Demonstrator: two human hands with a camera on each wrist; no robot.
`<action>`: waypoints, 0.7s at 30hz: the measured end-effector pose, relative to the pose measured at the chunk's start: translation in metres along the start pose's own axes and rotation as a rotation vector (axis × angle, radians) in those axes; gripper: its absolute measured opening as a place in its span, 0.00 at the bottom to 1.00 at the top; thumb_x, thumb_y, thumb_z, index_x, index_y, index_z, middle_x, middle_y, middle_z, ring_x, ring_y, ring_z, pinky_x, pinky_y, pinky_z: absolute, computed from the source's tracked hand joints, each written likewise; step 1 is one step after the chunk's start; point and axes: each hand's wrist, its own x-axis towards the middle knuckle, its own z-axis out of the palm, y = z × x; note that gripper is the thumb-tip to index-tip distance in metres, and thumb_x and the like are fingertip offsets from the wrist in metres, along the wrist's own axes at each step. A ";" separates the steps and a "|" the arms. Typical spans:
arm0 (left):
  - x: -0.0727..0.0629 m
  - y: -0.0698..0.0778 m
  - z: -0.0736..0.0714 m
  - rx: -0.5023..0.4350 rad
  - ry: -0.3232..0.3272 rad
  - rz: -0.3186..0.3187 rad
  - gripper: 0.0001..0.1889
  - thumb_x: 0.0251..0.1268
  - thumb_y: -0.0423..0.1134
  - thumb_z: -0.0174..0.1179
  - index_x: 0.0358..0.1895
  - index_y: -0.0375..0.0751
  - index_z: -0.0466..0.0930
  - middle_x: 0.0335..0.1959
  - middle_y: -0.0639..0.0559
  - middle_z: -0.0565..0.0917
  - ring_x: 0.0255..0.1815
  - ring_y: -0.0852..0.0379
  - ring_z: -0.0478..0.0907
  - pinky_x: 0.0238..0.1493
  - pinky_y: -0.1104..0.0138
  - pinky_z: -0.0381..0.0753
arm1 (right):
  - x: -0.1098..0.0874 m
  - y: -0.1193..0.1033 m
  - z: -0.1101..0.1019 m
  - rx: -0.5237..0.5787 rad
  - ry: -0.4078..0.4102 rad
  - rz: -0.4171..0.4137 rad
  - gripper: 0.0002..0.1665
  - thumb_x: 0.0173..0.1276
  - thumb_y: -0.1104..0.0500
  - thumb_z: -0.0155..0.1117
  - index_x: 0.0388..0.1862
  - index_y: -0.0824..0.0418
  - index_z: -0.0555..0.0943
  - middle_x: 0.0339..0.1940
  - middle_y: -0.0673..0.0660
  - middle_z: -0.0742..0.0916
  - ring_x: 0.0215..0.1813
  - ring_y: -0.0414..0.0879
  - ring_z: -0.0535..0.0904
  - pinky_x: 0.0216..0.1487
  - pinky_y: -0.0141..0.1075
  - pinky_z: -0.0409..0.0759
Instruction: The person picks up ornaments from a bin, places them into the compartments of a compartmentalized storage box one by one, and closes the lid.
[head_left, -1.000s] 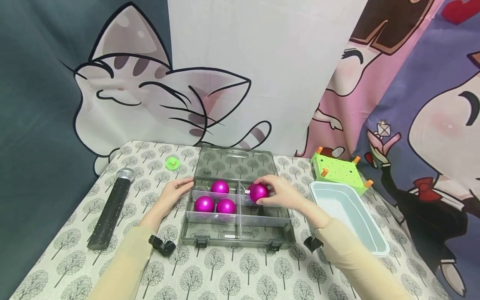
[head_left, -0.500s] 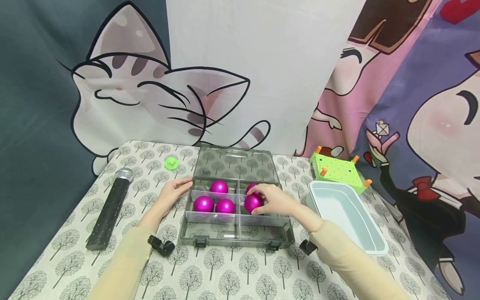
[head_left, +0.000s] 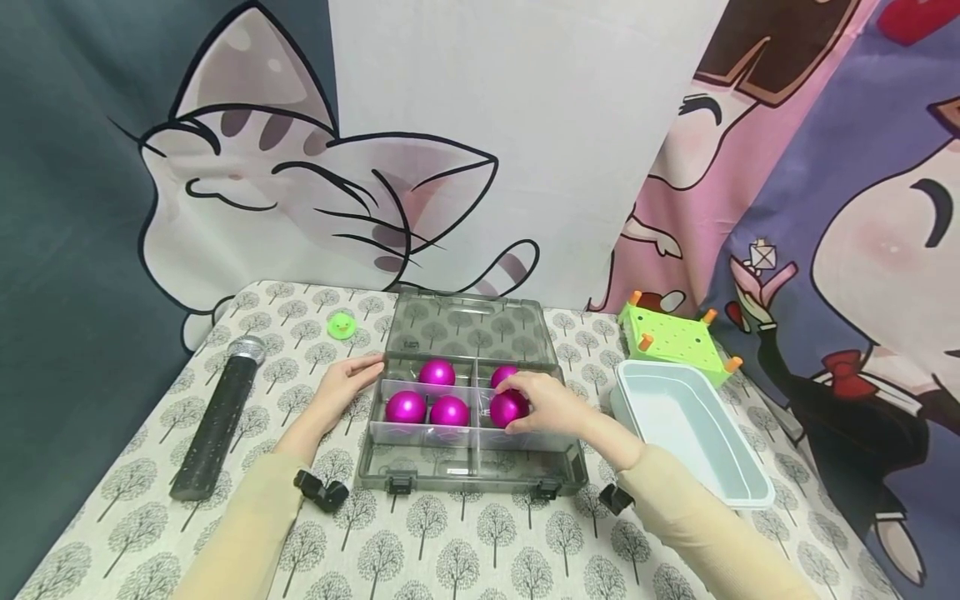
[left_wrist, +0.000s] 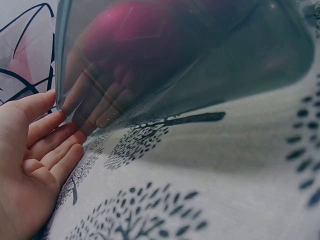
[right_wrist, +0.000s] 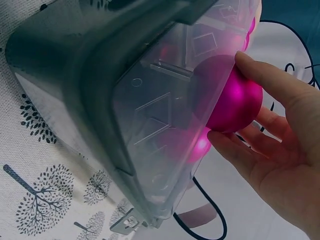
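My right hand (head_left: 551,403) pinches a shiny magenta ball (right_wrist: 246,102) between thumb and fingers. That ball sits low in the middle right compartment of a grey see-through divider box (head_left: 472,485), behind a clear divider. Another magenta ball (head_left: 504,377) lies in the back right compartment, partly hidden by my right hand. On the left side, one ball (head_left: 437,372) is in the back compartment and two balls (head_left: 406,408) are in the middle one. My left hand (head_left: 343,390) touches the box's left wall near the back, its fingers fairly straight and partly seen through the grey plastic (left_wrist: 190,65).
The box's lid (head_left: 468,325) lies back, away from me. A pale blue tray (head_left: 750,479) stands at right, with a lime green perforated block (head_left: 671,337) with orange pegs behind it. At left are a black microphone (head_left: 217,425) and a small green duck-faced toy (head_left: 341,326).
My right hand has moved the ball from over the back right compartment toward me and down into the middle right one. The ball behind it has come into view. My left hand stays put.
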 end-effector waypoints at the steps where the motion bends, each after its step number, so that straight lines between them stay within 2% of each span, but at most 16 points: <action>1: 0.000 0.000 0.000 0.002 0.002 0.000 0.28 0.72 0.43 0.57 0.68 0.31 0.67 0.72 0.36 0.66 0.72 0.40 0.65 0.73 0.55 0.65 | 0.000 0.000 0.001 -0.007 0.001 0.001 0.32 0.49 0.58 0.79 0.54 0.62 0.80 0.59 0.63 0.83 0.57 0.58 0.81 0.57 0.51 0.83; 8: 0.000 -0.003 -0.001 0.000 0.013 0.002 0.28 0.72 0.43 0.57 0.68 0.31 0.67 0.72 0.36 0.66 0.75 0.40 0.61 0.75 0.53 0.62 | 0.000 0.000 0.002 -0.022 0.000 -0.005 0.34 0.49 0.58 0.79 0.56 0.63 0.79 0.60 0.64 0.82 0.59 0.58 0.80 0.59 0.51 0.82; 15: 0.002 -0.004 -0.001 0.001 0.004 0.004 0.28 0.72 0.44 0.56 0.69 0.31 0.66 0.72 0.36 0.65 0.75 0.40 0.61 0.75 0.53 0.62 | -0.001 0.001 0.001 -0.020 -0.031 -0.031 0.32 0.52 0.57 0.77 0.56 0.64 0.79 0.59 0.61 0.83 0.49 0.53 0.82 0.50 0.41 0.84; 21: 0.002 -0.003 -0.001 0.005 -0.004 0.011 0.28 0.72 0.44 0.56 0.69 0.32 0.66 0.72 0.36 0.66 0.73 0.40 0.64 0.74 0.54 0.64 | -0.001 0.003 0.000 -0.020 -0.037 -0.054 0.30 0.53 0.57 0.77 0.54 0.63 0.79 0.57 0.60 0.84 0.47 0.53 0.83 0.49 0.40 0.84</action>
